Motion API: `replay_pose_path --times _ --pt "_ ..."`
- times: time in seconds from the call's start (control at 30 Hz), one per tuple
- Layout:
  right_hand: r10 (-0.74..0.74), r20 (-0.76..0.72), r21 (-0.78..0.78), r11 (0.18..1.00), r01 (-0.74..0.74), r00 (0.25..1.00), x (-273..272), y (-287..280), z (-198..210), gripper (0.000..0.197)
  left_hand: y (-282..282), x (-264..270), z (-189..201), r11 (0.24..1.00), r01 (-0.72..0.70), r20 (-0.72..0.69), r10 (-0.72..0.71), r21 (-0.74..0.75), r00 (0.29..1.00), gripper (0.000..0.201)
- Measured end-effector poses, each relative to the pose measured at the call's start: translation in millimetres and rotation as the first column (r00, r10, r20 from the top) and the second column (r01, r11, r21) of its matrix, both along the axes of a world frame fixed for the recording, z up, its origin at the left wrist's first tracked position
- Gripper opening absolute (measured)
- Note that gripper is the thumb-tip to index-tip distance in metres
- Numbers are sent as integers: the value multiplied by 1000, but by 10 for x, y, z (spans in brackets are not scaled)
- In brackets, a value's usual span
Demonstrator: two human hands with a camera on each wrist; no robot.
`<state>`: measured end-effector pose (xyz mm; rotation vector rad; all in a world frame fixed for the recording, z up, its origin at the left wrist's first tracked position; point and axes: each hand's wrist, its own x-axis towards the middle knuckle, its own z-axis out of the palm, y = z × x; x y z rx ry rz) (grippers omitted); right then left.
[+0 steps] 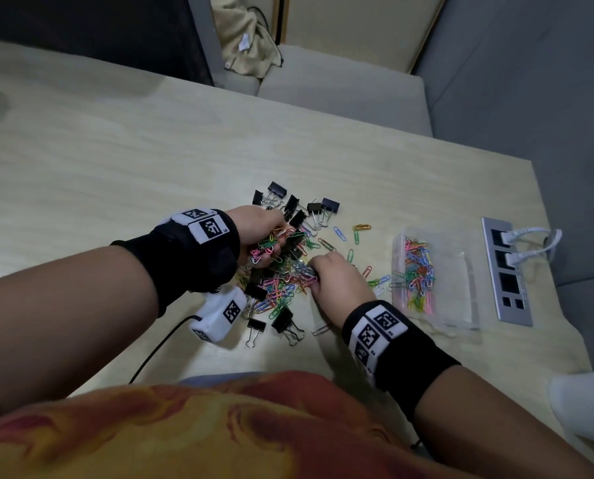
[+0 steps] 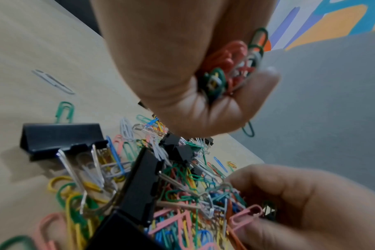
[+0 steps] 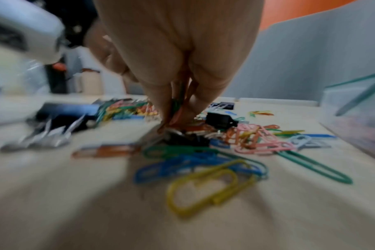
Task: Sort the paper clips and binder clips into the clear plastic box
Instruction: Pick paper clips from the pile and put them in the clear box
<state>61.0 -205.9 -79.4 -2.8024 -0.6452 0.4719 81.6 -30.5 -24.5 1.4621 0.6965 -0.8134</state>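
The left hand [image 1: 259, 233] hangs over the pale wooden table [image 1: 115, 160], fingers curled round a bunch of coloured paper clips [image 2: 231, 67] (mostly orange and green). The right hand [image 1: 337, 278] reaches into the mixed pile of coloured paper clips [image 1: 278, 292] and black binder clips [image 1: 297, 209], fingertips pinching clips there. Right of the pile sits the clear plastic box [image 1: 461, 292], holding only paper clips.

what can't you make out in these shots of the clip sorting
- Head view: how many paper clips the left hand holds; curled fingers cover them.
- Right wrist view: what the right hand pinches; motion blur.
- Head view: any binder clips in the clear box; tangled clips hide its floor.
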Motion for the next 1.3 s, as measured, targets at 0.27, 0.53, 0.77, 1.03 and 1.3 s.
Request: replay_pose_path --times 0.27,0.53,0.77,1.03,1.3 --pt "-260 -118 238 930 282 958 94 -284 336 27 -146 11 -20 999 31 29 -32 31 999 29" --pt "-522 -349 500 598 626 778 151 -896 459 17 -681 224 52 989 145 36 -144 -40 989 24" --pt "-682 -515 351 384 854 519 91 -1397 222 21 -1439 415 58 972 211 141 -224 102 964 21" --pt "-670 -583 245 394 886 460 223 -1443 361 28 -1808 501 -29 947 74 85 -49 -313 995 58" --pt "-722 -292 253 574 779 627 60 -1291 413 24 -1439 427 61 947 168 184 -120 -273 976 31"
